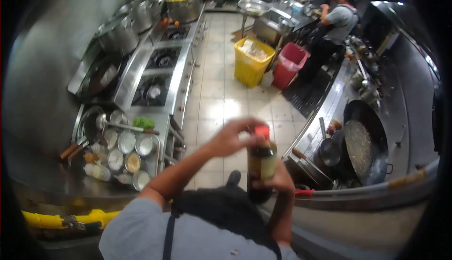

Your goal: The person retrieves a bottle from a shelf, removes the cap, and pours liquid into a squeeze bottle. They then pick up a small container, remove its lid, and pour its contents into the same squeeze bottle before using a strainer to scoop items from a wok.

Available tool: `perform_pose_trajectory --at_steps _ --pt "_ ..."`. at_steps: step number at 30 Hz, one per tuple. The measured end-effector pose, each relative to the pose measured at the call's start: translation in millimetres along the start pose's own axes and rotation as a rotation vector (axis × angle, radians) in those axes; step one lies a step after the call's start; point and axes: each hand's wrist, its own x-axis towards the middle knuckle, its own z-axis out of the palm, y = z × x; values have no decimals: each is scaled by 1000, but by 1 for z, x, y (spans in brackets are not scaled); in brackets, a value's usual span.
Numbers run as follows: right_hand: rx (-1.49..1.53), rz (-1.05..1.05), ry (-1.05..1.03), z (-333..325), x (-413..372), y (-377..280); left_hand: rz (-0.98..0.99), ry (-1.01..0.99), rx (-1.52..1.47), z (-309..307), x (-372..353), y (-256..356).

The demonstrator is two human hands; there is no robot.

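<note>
In front of my apron, over the aisle, a dark bottle (pixel 256 168) with a pale label stands nearly upright. My right hand (pixel 278 177) is closed round its lower body. My left hand (pixel 235 135) has its fingers curled about the bottle's red cap (pixel 262 132) at the top; slight blur hides the exact fingertip contact. Whether the cap is loose cannot be seen. Off to the right of the bottle is a large wok (pixel 385 159) holding pale, bubbling-looking contents (pixel 359 147). A black ladle (pixel 328 152) lies beside it.
Several bowls of white and tan ingredients (pixel 126 141), squeeze bottles (pixel 96 171) and green leaves (pixel 143 122) stand at left. Beyond are burners (pixel 153 92) and pots (pixel 117 35). Yellow (pixel 252 67) and red (pixel 287 67) bins edge the aisle; a co-worker (pixel 341 20) stands at back right.
</note>
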Motion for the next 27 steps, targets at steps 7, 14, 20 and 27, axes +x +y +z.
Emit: perform_pose_trajectory --at_steps 7,14,20,27 --pt "-213 -8 -171 -60 163 -41 -76 497 -169 -74 50 -31" --pt "-477 17 -336 -99 277 -63 -83 749 -215 -125 91 -68" --pt "-651 22 -335 -140 366 -90 -20 758 -269 -186 162 -109" --pt "-712 -83 -380 -196 478 -100 -5 539 466 -261 262 -115"
